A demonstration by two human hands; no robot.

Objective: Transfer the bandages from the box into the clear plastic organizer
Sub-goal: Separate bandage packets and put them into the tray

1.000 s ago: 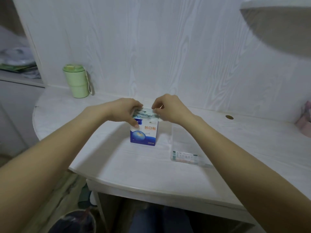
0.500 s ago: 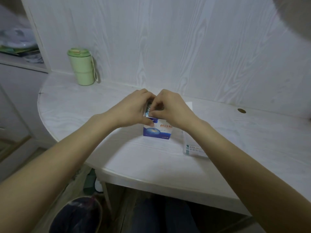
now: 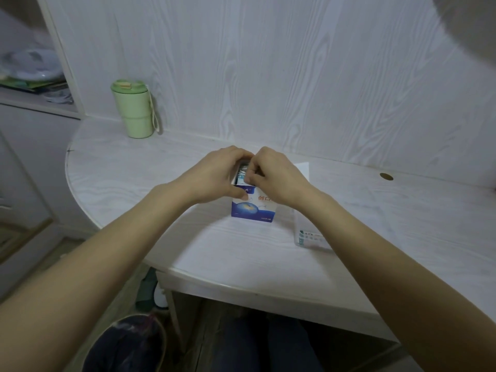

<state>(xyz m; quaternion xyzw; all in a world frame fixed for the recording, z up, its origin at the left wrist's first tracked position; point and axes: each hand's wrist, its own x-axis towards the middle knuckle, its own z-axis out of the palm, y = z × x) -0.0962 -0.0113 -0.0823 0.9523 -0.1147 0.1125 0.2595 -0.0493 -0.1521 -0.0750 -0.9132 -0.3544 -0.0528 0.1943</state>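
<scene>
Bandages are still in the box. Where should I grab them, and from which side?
Pinch the top edges of the bandages from straight above: the box stands upright, open only at the top, its walls covering everything lower. The left hand can steady the box while the right hand lifts.

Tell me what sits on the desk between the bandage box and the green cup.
Nothing: in the head view, bare white desk runs from the green cup to the bandage box, which the left hand grips.

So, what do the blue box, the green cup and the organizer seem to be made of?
Blue box: likely thin cardboard with a glossy print, given its sharp folded edges. Green cup: probably matte plastic, with an even pale colour and no shine. Organizer: clear plastic, since the table shows through it.
</scene>
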